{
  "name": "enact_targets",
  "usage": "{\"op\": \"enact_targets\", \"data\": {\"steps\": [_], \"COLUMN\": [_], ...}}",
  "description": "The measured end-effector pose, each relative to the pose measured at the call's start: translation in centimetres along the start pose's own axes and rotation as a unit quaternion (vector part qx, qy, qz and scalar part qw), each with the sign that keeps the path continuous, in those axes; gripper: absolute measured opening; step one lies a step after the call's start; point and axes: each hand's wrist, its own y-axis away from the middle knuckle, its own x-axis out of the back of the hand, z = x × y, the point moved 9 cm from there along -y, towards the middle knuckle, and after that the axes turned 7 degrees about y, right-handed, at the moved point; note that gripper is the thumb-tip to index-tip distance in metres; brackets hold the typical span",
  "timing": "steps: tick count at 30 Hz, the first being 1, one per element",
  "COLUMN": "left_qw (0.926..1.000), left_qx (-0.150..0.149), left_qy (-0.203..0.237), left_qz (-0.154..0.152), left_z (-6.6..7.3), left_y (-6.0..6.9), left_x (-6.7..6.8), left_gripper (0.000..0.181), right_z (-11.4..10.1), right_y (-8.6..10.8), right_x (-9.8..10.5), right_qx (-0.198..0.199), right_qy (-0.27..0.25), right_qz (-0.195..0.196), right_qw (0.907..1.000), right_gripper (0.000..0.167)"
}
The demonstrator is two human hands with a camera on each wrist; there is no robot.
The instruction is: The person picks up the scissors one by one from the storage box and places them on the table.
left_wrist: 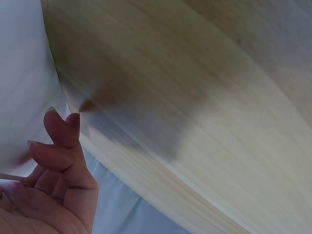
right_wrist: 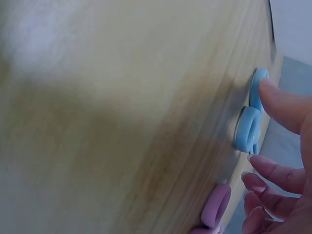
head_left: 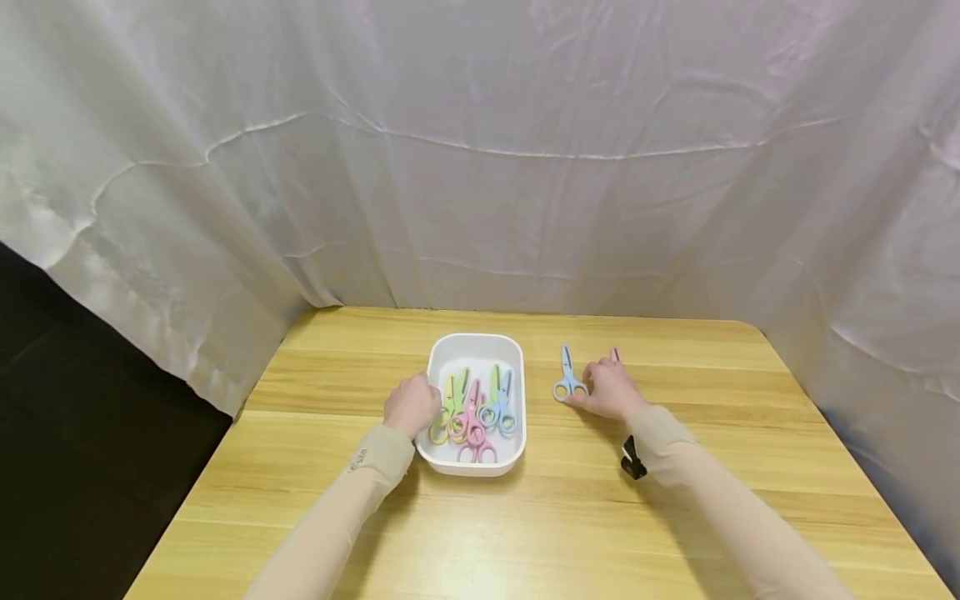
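Observation:
A white plastic tray (head_left: 519, 454) on the wooden table holds several children's scissors: green ones (head_left: 438, 433), pink ones (head_left: 475, 432) and blue ones (head_left: 507, 417). My left hand (head_left: 412, 406) grips the tray's left side. In the left wrist view its curled fingers (left_wrist: 53, 158) lie against the white wall, and the thumb is hidden. To the tray's right, my right hand (head_left: 611, 390) hovers over blue scissors (head_left: 567, 367) lying on the table. Its thumb (right_wrist: 285, 105) is at one blue handle loop (right_wrist: 247, 129), its other fingers apart from it. Pink scissors (head_left: 615, 354) lie partly hidden behind that hand.
The light wooden table (head_left: 322, 358) ends at a pale curtain (head_left: 487, 233) at the back and sides. A black strap (head_left: 632, 458) is by the right wrist. Dark space (head_left: 67, 433) lies beyond the table's left edge.

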Motion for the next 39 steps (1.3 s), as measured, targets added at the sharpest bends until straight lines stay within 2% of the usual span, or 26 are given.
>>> {"op": "enact_targets", "data": {"steps": [9, 20, 23, 29, 34, 39], "left_qw": [1.0000, 1.0000, 0.9999, 0.9999, 0.9999, 0.9999], "left_qx": [0.003, 0.003, 0.007, 0.010, 0.011, 0.008], "left_qy": [-0.002, -0.004, -0.001, 0.004, 0.004, 0.007], "left_qz": [-0.001, -0.004, -0.007, -0.006, -0.006, -0.008], "left_z": [0.0, 0.0, 0.0, 0.0, 0.1, 0.1], "left_y": [0.1, 0.0, 0.1, 0.2, 0.2, 0.3], "left_x": [-0.2, -0.3, -0.3, -0.1, 0.0, 0.0], "left_gripper": [0.052, 0.050, 0.051, 0.050, 0.051, 0.051], "right_z": [0.2, 0.8, 0.9, 1.6, 3.1, 4.2], "right_y": [0.1, 0.0, 0.0, 0.0, 0.9, 1.7], "right_x": [-0.6, -0.9, -0.9, -0.1, 0.9, 1.1], "right_qx": [0.004, -0.002, -0.009, -0.049, -0.069, -0.053], "right_qy": [0.009, 0.001, -0.014, -0.075, -0.075, -0.047], "right_qz": [0.007, 0.003, -0.008, -0.033, -0.023, -0.005], "right_qw": [0.9999, 1.0000, 0.9998, 0.9955, 0.9945, 0.9974], "right_gripper": [0.039, 0.036, 0.041, 0.064, 0.061, 0.053]}}
